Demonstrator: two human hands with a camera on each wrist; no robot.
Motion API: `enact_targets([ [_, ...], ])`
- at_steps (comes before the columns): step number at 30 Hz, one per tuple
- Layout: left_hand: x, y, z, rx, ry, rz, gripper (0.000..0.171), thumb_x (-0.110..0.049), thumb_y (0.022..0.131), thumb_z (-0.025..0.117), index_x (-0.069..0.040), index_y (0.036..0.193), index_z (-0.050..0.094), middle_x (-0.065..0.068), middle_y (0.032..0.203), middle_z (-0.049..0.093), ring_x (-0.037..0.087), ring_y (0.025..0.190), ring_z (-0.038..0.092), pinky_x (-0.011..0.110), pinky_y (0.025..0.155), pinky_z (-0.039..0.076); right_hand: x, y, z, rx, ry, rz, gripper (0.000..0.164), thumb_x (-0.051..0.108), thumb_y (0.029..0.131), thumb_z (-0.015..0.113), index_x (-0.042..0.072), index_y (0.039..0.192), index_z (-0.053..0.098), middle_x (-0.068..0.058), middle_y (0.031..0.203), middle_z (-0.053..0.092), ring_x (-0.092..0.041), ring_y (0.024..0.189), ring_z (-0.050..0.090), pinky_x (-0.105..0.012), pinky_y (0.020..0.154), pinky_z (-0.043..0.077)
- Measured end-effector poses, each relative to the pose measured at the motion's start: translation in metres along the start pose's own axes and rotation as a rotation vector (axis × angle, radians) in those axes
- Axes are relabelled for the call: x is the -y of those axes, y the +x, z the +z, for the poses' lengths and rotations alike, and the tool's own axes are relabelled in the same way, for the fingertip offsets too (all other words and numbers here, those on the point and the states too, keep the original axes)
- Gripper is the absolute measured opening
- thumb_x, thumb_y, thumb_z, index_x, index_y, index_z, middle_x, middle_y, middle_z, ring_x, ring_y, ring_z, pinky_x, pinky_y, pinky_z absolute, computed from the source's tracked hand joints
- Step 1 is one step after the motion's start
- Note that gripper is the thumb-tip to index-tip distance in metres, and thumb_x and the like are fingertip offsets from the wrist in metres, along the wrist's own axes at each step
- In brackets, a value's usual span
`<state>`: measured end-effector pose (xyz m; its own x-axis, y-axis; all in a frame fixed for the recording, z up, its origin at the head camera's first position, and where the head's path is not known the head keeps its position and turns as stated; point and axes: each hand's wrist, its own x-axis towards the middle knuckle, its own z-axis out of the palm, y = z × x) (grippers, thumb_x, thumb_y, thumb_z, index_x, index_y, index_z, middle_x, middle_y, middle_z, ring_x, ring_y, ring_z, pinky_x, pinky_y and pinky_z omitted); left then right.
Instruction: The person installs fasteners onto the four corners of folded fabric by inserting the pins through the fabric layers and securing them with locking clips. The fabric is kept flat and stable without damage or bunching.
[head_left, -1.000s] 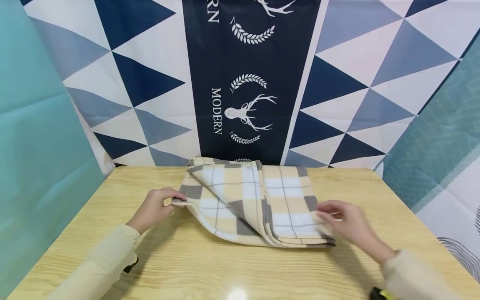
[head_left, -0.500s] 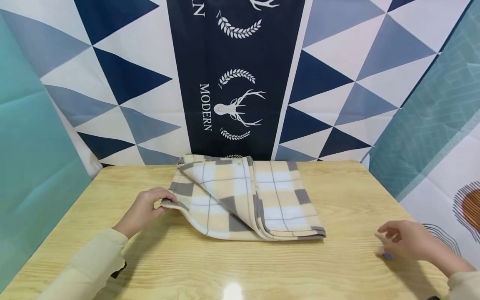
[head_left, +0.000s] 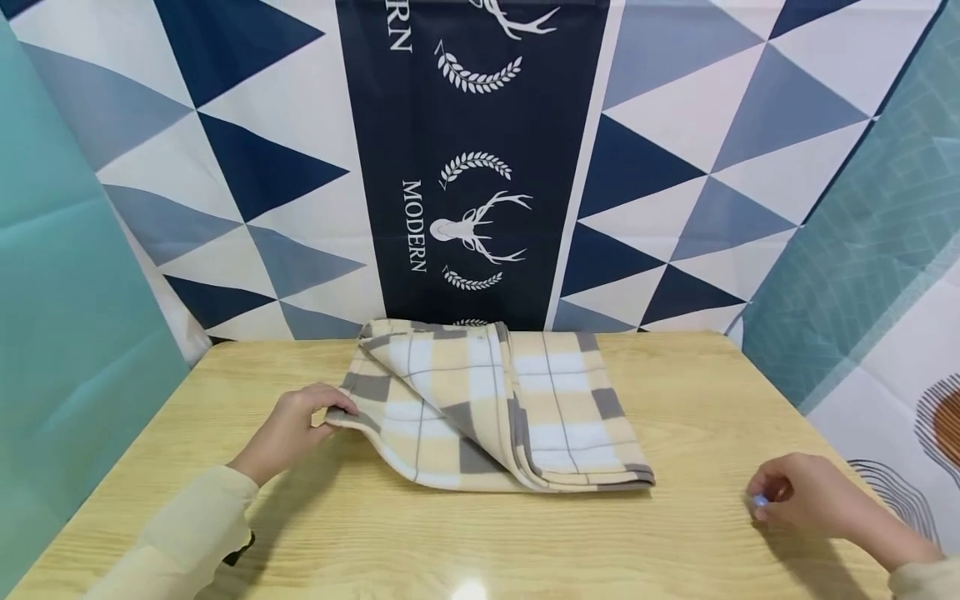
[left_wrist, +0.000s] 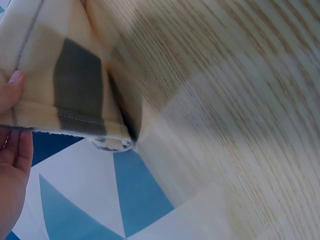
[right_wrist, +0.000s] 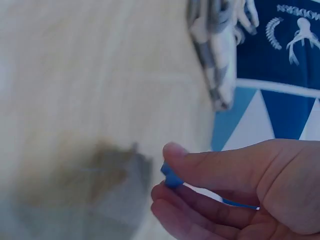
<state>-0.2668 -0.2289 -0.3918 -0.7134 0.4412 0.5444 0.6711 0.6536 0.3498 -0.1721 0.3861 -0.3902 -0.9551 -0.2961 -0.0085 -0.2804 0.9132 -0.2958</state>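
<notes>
A folded plaid fleece blanket [head_left: 450, 417] in beige, white and grey lies at the back middle of the table. My left hand [head_left: 296, 425] pinches its front left corner and holds that edge raised; in the left wrist view the thumb lies over the hem of the blanket [left_wrist: 77, 85] with fingers beneath. Off to the right, away from the blanket, my right hand [head_left: 813, 500] pinches a small blue object [right_wrist: 172, 176] between thumb and fingertips just above the table. Its kind is too small and covered to tell.
The light wood-grain table [head_left: 450, 542] ends at a patterned cloth backdrop [head_left: 480, 167] with triangles and a deer print. A teal panel [head_left: 75, 292] borders the left side; patterned cloth [head_left: 870, 333] hangs along the right.
My right hand has left the blanket's right edge, moved right and picked up the small blue object. My left hand keeps its grip on the corner. The view has shifted slightly.
</notes>
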Motion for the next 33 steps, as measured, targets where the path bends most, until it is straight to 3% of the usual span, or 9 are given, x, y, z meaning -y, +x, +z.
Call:
enact_targets([
  [2, 0.0, -0.001, 0.001, 0.001, 0.002, -0.005, 0.031, 0.012, 0.069, 0.076, -0.012, 0.088, 0.072, 0.004, 0.093, 0.072, 0.024, 0.091, 0.068, 0.036, 0.079, 0.057, 0.015, 0.01, -0.003, -0.029, 0.025, 0.022, 0.012, 0.011, 0.075, 0.078, 0.009, 0.082, 0.068, 0.01, 0.074, 0.066, 0.01, 0.062, 0.052, -0.018, 0.053, 0.047],
  [7, -0.001, 0.004, -0.002, -0.003, 0.002, -0.019, 0.032, 0.014, 0.069, 0.075, -0.011, 0.089, 0.072, 0.005, 0.093, 0.072, 0.025, 0.09, 0.068, 0.036, 0.078, 0.057, 0.064, 0.048, -0.008, -0.199, 0.064, 0.068, 0.014, 0.012, 0.075, 0.079, 0.007, 0.088, 0.073, 0.0, 0.078, 0.072, 0.006, 0.062, 0.059, -0.018, 0.055, 0.049],
  [11, -0.003, 0.001, 0.0, 0.025, -0.016, -0.037, 0.031, 0.013, 0.071, 0.075, -0.011, 0.09, 0.073, 0.005, 0.094, 0.072, 0.025, 0.09, 0.068, 0.033, 0.078, 0.057, 0.102, 0.075, -0.004, -0.265, 0.134, -0.006, 0.018, 0.013, 0.074, 0.081, 0.007, 0.09, 0.074, -0.001, 0.081, 0.073, 0.004, 0.066, 0.06, -0.017, 0.06, 0.051],
  [15, -0.004, -0.001, 0.003, 0.022, -0.01, -0.027, 0.032, 0.012, 0.069, 0.076, -0.012, 0.091, 0.073, 0.004, 0.094, 0.072, 0.024, 0.089, 0.068, 0.032, 0.077, 0.057, 0.139, 0.106, -0.002, -0.27, 0.213, -0.127, 0.017, 0.008, 0.075, 0.08, 0.006, 0.091, 0.074, -0.004, 0.085, 0.074, -0.002, 0.071, 0.063, -0.017, 0.064, 0.053],
  [19, -0.003, 0.004, 0.0, -0.006, 0.002, 0.003, 0.035, 0.015, 0.067, 0.077, -0.011, 0.09, 0.073, 0.004, 0.092, 0.072, 0.023, 0.088, 0.068, 0.033, 0.077, 0.057, 0.175, 0.145, -0.006, -0.248, 0.308, -0.219, 0.018, 0.006, 0.077, 0.078, 0.004, 0.094, 0.074, -0.009, 0.089, 0.074, -0.007, 0.075, 0.066, -0.017, 0.067, 0.054],
  [24, -0.001, 0.013, -0.002, -0.029, -0.003, 0.002, 0.033, 0.014, 0.07, 0.075, -0.013, 0.09, 0.073, 0.003, 0.093, 0.073, 0.023, 0.09, 0.068, 0.035, 0.08, 0.057, 0.216, 0.191, -0.003, -0.157, 0.539, -0.271, 0.024, 0.005, 0.079, 0.076, -0.002, 0.101, 0.072, -0.018, 0.095, 0.074, -0.012, 0.079, 0.069, -0.02, 0.069, 0.056],
  [33, -0.003, 0.011, 0.008, -0.107, -0.019, -0.049, 0.022, 0.002, 0.07, 0.081, -0.013, 0.084, 0.073, 0.0, 0.086, 0.075, 0.02, 0.085, 0.071, 0.032, 0.075, 0.057, 0.271, 0.231, 0.023, 0.015, 0.766, -0.276, 0.027, 0.001, 0.08, 0.074, -0.005, 0.106, 0.07, -0.019, 0.103, 0.073, -0.013, 0.086, 0.072, -0.024, 0.076, 0.058],
])
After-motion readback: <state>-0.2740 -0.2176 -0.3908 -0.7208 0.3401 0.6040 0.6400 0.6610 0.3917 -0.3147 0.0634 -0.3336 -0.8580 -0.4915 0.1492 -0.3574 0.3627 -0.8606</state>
